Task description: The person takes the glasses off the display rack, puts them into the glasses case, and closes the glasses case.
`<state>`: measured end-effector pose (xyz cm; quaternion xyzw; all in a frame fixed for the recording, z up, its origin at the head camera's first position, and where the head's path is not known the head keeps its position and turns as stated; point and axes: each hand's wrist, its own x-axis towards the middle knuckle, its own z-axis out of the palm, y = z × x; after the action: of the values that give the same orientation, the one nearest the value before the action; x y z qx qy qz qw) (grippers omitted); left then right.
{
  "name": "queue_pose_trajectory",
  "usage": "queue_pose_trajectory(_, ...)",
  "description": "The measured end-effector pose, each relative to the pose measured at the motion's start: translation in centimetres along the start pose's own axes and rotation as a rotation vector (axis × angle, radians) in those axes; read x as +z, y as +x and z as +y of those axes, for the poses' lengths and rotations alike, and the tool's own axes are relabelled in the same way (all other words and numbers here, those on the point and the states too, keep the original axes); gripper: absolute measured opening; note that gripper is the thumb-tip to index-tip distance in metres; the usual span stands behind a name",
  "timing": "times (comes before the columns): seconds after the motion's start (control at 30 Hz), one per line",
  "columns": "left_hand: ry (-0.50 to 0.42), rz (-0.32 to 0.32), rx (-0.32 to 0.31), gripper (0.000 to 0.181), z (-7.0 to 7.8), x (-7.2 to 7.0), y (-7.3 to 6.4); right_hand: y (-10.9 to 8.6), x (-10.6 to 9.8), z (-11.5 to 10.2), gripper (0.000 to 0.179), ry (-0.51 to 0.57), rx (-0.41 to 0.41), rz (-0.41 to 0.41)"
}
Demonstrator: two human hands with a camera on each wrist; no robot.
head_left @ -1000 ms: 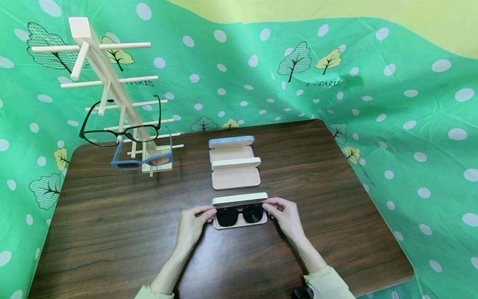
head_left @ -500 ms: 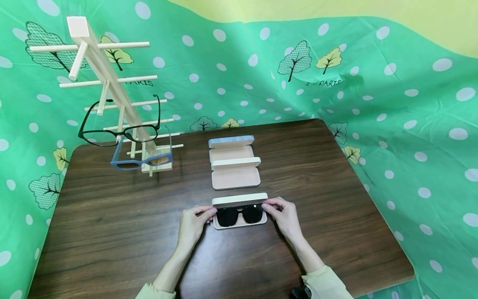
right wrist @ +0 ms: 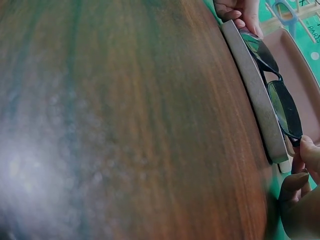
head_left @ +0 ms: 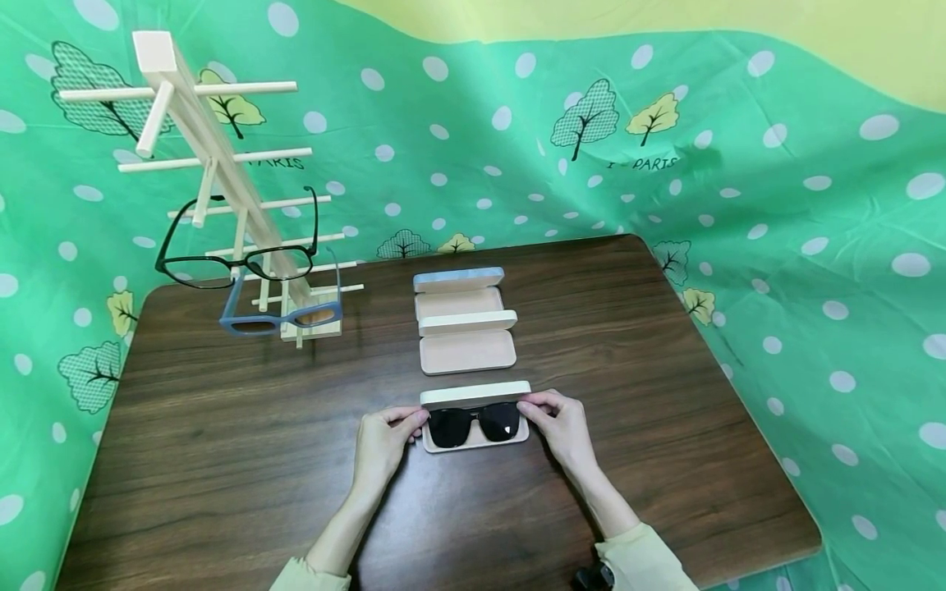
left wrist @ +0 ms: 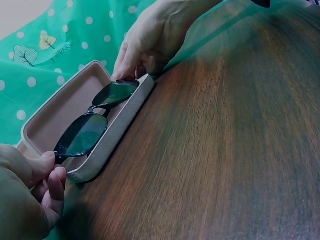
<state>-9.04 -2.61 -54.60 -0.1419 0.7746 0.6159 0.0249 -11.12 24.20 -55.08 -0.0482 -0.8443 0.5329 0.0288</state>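
Black sunglasses (head_left: 451, 428) sit in the nearest glasses case (head_left: 476, 396), whose pale lid stands raised behind them. My left hand (head_left: 380, 447) pinches their left end between thumb and fingers, at the case's left edge. At the other end my right hand (head_left: 565, 431) pinches the frame the same way. Both wrist views show the dark lenses (left wrist: 82, 135) tilted over the case's lower half, with the pinkish lining (right wrist: 295, 70) of the lid behind. The temples of the sunglasses are mostly hidden.
Two more open cases stand behind, one with a pale lid (head_left: 467, 322) and one with a blue lid (head_left: 458, 280). At the back left, a wooden display rack (head_left: 214, 156) holds black-framed glasses (head_left: 236, 263) and blue-framed glasses (head_left: 229, 320). The brown table (head_left: 628, 394) meets a green curtain.
The sunglasses have tilted slightly within the case, and a small bright reflection now shows on the right lens. Both hands keep their pinch and have barely moved.
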Motion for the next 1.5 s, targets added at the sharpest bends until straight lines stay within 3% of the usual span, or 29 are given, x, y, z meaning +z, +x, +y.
queue_pose_trajectory(0.4, 0.031, 0.024, -0.001, 0.015, -0.1, 0.3, -0.1, -0.9, -0.5, -3.8, 0.011, -0.040, 0.050, -0.010)
queue_pose_trajectory(0.57, 0.061, 0.054, -0.015, 0.011, -0.1, 0.5, -0.1, -0.7, -0.3, -3.0, 0.012, -0.050, 0.057, 0.005)
queue_pose_trajectory(0.8, 0.118, 0.094, 0.036, 0.008, -0.1, 0.6, -0.2, 0.0, 0.5, 0.1, 0.012, -0.063, 0.055, 0.040)
queue_pose_trajectory(1.1, 0.100, 0.083, 0.024, 0.009, -0.2, 0.6, -0.3, 0.0, 0.7, 0.1, 0.009, -0.126, 0.021, 0.069)
queue_pose_trajectory(1.5, 0.017, 0.051, 0.001, 0.010, -0.2, 0.5, -0.3, -0.2, 0.7, -0.2, 0.009, -0.153, 0.051, 0.081)
